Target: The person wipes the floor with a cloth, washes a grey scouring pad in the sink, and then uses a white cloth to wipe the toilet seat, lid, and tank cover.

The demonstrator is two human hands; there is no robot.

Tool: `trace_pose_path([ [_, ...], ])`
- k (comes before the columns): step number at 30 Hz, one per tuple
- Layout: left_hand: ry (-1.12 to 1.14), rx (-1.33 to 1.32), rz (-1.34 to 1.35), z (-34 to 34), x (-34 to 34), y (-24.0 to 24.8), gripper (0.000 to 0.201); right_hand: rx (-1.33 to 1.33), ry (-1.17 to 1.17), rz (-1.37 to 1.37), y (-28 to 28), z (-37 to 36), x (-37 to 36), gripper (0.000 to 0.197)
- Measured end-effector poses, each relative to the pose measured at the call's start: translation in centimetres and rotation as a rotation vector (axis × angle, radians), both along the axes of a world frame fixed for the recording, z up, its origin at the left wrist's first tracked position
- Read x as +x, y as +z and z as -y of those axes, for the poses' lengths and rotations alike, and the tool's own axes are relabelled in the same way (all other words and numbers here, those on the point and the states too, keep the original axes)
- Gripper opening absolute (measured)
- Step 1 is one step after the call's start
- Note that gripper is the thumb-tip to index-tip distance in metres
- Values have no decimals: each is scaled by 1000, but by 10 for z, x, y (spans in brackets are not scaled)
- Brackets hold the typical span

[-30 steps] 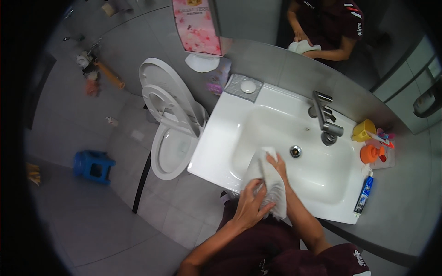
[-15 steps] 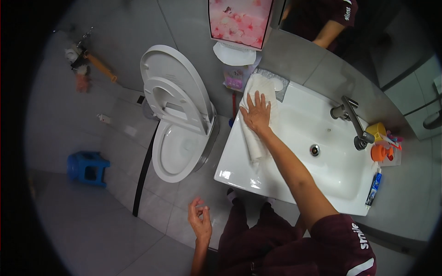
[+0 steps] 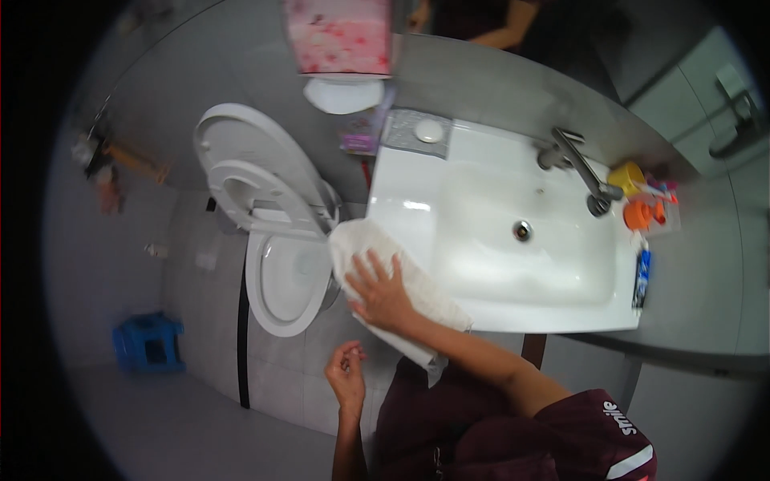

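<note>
On my feed I'm seeing the white cloth (image 3: 425,297) lying beneath the flat-fingered right hand (image 3: 383,298); the left hand (image 3: 347,377) is hanging loosely half-curled nearby.

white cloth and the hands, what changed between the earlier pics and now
The white cloth, first held in both hands over the front of the sink, went to its back left corner, then back toward the person, over the front left corner, the right hand spread on it. The left hand let go. The faucet and blue stool stayed put.
</note>
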State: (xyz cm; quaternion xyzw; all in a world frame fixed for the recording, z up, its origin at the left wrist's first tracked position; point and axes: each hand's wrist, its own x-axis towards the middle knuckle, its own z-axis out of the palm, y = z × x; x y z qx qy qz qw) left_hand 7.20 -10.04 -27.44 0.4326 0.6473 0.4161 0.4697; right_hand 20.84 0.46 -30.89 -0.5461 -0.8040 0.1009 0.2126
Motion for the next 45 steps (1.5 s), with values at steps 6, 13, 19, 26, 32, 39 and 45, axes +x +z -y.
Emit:
trace_pose_path([
  [6, -80, -22, 57, -23, 31, 11, 12, 79, 62, 99, -2, 75, 64, 47],
  [13, -277, -46, 95, -41, 94, 14, 12, 116, -135, 409, -5, 165, 241, 48],
  [19, -319, -9, 91, -41, 139, 18, 12, -227, -303, 472, 19, 235, 378, 42],
  [26, -408, -73, 140, -24, 176, 6, 12, -240, -719, 402, 23, 272, 452, 42],
  [32, -353, -91, 148, -15, 203, 7, 11, -256, -1158, 253, 8, 245, 427, 45],
  [39, -297, -124, 145, -1, 227, 11, 13, -128, -792, 459, 9, 152, 492, 48],
  [45, -168, -135, 133, 21, 227, 7, 13, 1, -528, 702, -45, 81, 511, 52],
])
